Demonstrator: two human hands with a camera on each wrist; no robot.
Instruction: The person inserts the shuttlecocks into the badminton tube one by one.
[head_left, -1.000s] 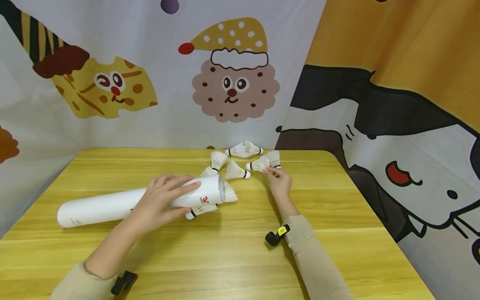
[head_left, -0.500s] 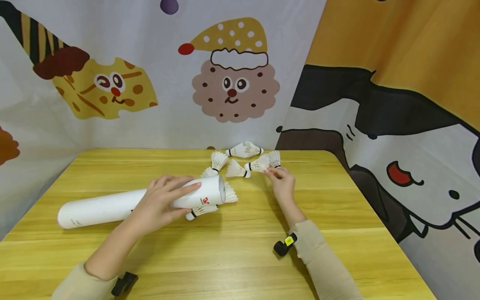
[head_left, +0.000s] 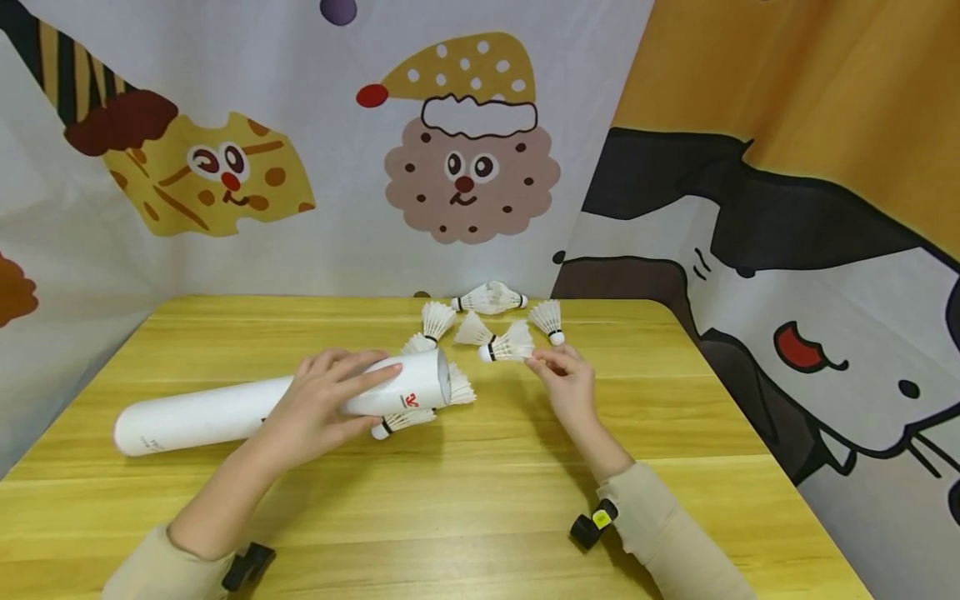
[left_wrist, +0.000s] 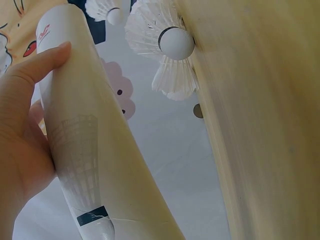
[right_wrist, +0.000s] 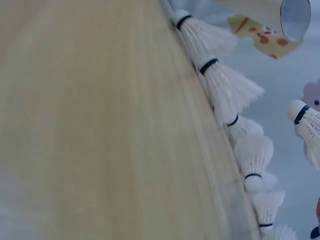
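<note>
My left hand (head_left: 322, 408) grips a long white shuttlecock tube (head_left: 202, 414) that lies slanted above the table, its open end towards the right. In the left wrist view the thumb and fingers wrap the tube (left_wrist: 100, 140), which has a shuttlecock picture printed on its side. Between thumb and fingertips, my right hand (head_left: 566, 385) pinches the feather edge of a white shuttlecock (head_left: 512, 342), cork pointing left towards the tube. The right wrist view has this held shuttlecock (right_wrist: 311, 127) at its right edge, with the tube's open mouth (right_wrist: 295, 17) above it.
Several more shuttlecocks lie behind and under the tube's open end, among them one at the right (head_left: 547, 320), a pair at the back edge (head_left: 489, 299) and one in front (head_left: 403, 421). A printed curtain (head_left: 300, 267) hangs behind the wooden table (head_left: 465, 517).
My right hand has drawn the pinched shuttlecock away from the one at the right, towards me, and it now overlaps another shuttlecock in the head view. The left hand and tube stay put.
</note>
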